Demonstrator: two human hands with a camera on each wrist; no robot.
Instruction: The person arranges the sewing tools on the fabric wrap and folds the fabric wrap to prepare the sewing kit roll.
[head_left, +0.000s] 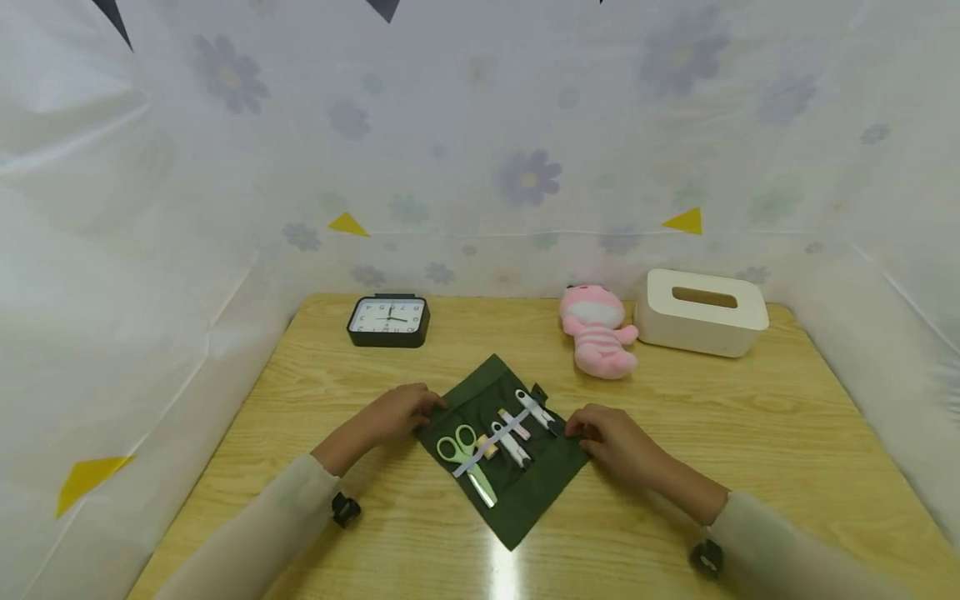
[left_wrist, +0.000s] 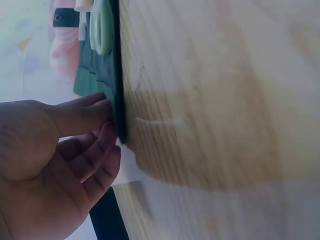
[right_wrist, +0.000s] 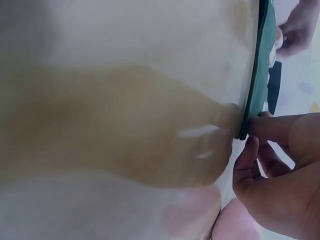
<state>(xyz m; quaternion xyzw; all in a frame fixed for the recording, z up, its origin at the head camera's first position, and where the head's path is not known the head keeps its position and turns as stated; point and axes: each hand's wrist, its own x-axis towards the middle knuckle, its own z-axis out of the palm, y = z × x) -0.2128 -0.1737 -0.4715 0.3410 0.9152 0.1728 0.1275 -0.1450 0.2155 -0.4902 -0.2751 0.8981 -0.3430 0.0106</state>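
A dark green cloth tool roll (head_left: 534,492) lies unfolded on the table, turned so that one corner points toward me. A pale elastic band crosses it and holds green-handled scissors (head_left: 483,486), two white-handled snips (head_left: 514,450) and small tan and pinkish pieces (head_left: 517,426) too small to make out. My left hand (head_left: 405,412) pinches the left corner between thumb and fingers; in the left wrist view, that corner (left_wrist: 118,117) sits at the fingertips. On the opposite side, my right hand (head_left: 618,442) pinches the right corner (right_wrist: 250,117), thumb on top.
Beyond the roll, a black-framed clock (head_left: 388,321) lies face up at the back left. A pink striped plush toy (head_left: 598,333) and a cream tissue box (head_left: 697,329) are at the back right. Flowered white sheeting (head_left: 465,125) surrounds the wooden table (head_left: 300,400).
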